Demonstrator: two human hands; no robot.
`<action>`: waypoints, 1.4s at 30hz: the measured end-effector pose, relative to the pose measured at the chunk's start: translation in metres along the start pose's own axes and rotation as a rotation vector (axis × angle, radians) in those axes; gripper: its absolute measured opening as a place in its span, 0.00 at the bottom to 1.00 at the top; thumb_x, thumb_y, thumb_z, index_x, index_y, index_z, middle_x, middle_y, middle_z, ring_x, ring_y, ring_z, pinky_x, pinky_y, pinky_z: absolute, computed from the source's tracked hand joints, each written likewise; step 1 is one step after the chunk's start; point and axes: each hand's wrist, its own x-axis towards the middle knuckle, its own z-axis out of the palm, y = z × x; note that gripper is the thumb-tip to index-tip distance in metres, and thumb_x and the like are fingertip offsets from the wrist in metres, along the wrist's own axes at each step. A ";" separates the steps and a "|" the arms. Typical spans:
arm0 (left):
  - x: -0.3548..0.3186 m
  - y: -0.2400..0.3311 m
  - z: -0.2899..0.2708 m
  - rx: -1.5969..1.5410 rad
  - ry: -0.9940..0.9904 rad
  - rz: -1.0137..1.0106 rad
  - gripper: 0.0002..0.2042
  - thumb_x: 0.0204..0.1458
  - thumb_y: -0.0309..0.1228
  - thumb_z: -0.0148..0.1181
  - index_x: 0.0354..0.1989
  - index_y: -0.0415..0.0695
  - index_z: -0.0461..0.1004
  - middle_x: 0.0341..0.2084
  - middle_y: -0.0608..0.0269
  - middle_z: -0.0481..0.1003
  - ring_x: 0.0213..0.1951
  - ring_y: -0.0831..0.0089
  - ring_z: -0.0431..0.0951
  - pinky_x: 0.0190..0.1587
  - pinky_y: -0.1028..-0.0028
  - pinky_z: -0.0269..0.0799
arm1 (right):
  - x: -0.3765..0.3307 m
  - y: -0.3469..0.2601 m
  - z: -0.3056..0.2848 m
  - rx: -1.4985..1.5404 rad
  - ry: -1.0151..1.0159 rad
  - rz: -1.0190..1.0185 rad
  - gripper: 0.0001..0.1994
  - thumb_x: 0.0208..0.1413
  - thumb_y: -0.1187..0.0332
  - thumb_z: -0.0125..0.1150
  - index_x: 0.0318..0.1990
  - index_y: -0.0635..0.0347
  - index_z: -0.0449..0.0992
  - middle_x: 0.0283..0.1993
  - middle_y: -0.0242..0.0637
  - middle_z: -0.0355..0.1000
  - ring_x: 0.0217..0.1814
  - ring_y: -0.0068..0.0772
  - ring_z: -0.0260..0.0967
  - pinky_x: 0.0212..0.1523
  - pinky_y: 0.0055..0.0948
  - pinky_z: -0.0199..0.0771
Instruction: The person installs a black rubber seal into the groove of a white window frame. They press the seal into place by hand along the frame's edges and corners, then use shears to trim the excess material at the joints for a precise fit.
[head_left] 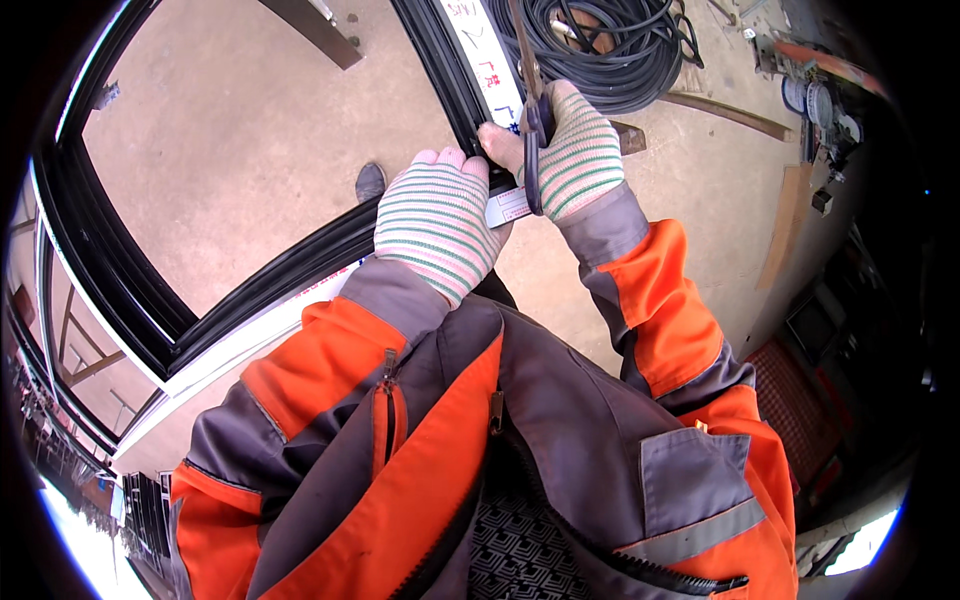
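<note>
One corner of the black frame (pixel 310 260) lay under the left hand (pixel 435 220), fingers together, though whether they pinched it could not be told; just beside that corner, the right hand (pixel 585 155) clenched scissors (pixel 532 170).

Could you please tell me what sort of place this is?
Most likely a workshop: a large black-and-white frame lies before the person, a big coil of black cable or strip lies nearby, and the right hand holds scissors.
</note>
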 end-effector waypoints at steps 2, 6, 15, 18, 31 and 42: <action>0.002 0.002 -0.004 -0.011 -0.026 -0.011 0.24 0.45 0.45 0.73 0.43 0.38 0.80 0.42 0.50 0.78 0.47 0.54 0.78 0.52 0.61 0.76 | 0.002 0.006 0.001 0.007 -0.027 0.030 0.26 0.48 0.55 0.80 0.45 0.65 0.74 0.36 0.42 0.80 0.37 0.37 0.80 0.41 0.34 0.81; 0.007 0.005 -0.010 0.013 -0.123 -0.069 0.26 0.45 0.45 0.72 0.46 0.37 0.81 0.42 0.49 0.79 0.49 0.53 0.78 0.55 0.62 0.77 | 0.000 0.000 -0.002 0.019 -0.007 0.002 0.27 0.47 0.57 0.80 0.46 0.65 0.75 0.35 0.41 0.80 0.36 0.37 0.80 0.41 0.34 0.81; -0.017 -0.010 -0.010 -0.024 -0.010 -0.073 0.26 0.45 0.41 0.75 0.53 0.43 0.79 0.44 0.51 0.78 0.50 0.52 0.78 0.55 0.59 0.76 | 0.001 -0.002 0.000 0.004 -0.014 0.021 0.25 0.48 0.58 0.79 0.46 0.66 0.75 0.35 0.40 0.80 0.37 0.34 0.80 0.42 0.33 0.81; -0.031 -0.024 -0.008 -0.038 -0.008 -0.110 0.30 0.43 0.39 0.76 0.57 0.43 0.76 0.50 0.51 0.76 0.52 0.51 0.76 0.58 0.59 0.73 | 0.002 0.003 0.001 -0.064 0.024 -0.032 0.25 0.48 0.55 0.80 0.43 0.65 0.74 0.33 0.39 0.79 0.35 0.35 0.79 0.41 0.34 0.81; -0.037 -0.029 0.000 0.040 0.115 -0.032 0.31 0.41 0.43 0.78 0.54 0.44 0.77 0.50 0.50 0.77 0.48 0.53 0.80 0.50 0.60 0.78 | 0.004 0.011 0.006 -0.014 0.043 -0.086 0.24 0.48 0.56 0.81 0.39 0.66 0.73 0.30 0.39 0.76 0.30 0.32 0.75 0.36 0.32 0.78; -0.045 -0.027 -0.001 0.022 0.135 -0.053 0.36 0.42 0.38 0.78 0.62 0.42 0.72 0.49 0.50 0.79 0.48 0.53 0.80 0.53 0.61 0.77 | 0.004 0.016 0.007 0.014 0.031 -0.086 0.24 0.49 0.58 0.81 0.37 0.65 0.72 0.28 0.37 0.75 0.29 0.29 0.72 0.34 0.31 0.77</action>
